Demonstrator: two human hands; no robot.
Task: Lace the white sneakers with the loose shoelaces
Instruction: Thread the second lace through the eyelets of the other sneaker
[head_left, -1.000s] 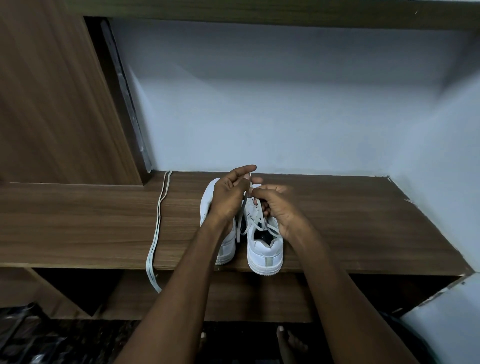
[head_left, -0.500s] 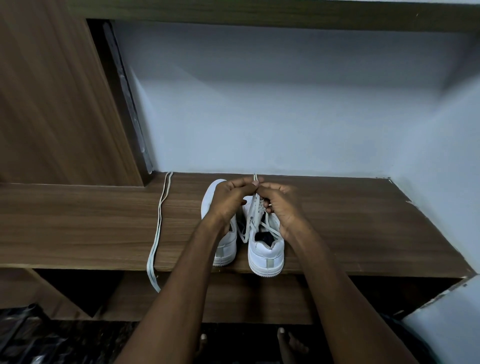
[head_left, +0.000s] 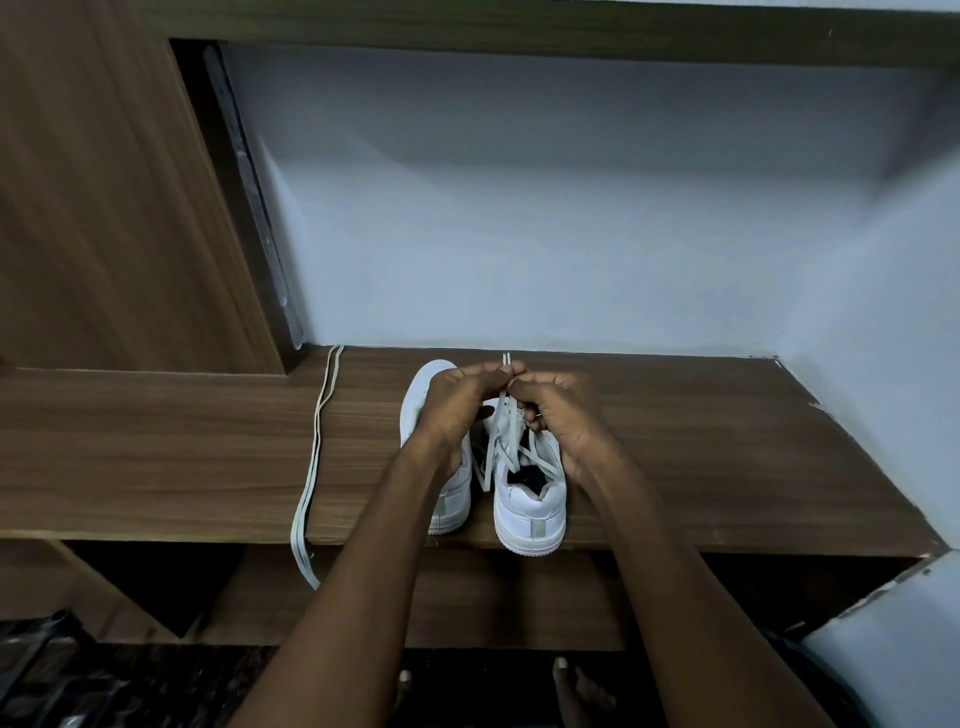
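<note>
Two white low-top leather sneakers sit side by side on the brown wood-grain counter (head_left: 701, 457), heels toward the near edge, toes toward the pale blue back wall (head_left: 519, 234).

Right white sneaker (head_left: 530, 512): partly laced, pale flat shoelace (head_left: 501, 415) crossing over the tongue, one loose end hanging down between the two shoes. Heel sits right at the counter's front edge.

Left white sneaker (head_left: 423, 395): mostly hidden under the left forearm, toe cap and heel visible. Can't tell whether it is laced.

Left hand (head_left: 457, 410): fingers curled, thumb and fingertips meeting above the right sneaker's tongue, grip pinched on the lace ends. Two lace tips stick up just above the fingers.

Right hand (head_left: 566, 415): fingers curled, grip clamped on the same lace, fingertips touching the left hand's at the pinch point.

Second loose pale shoelace (head_left: 317, 441): doubled over, lying well left of the shoes, running from the back of the counter to the front, folded end hanging over the edge.

Dark wood cabinet panel (head_left: 104, 208) to the left. Bare toes visible on the dark floor (head_left: 104, 686) below.
</note>
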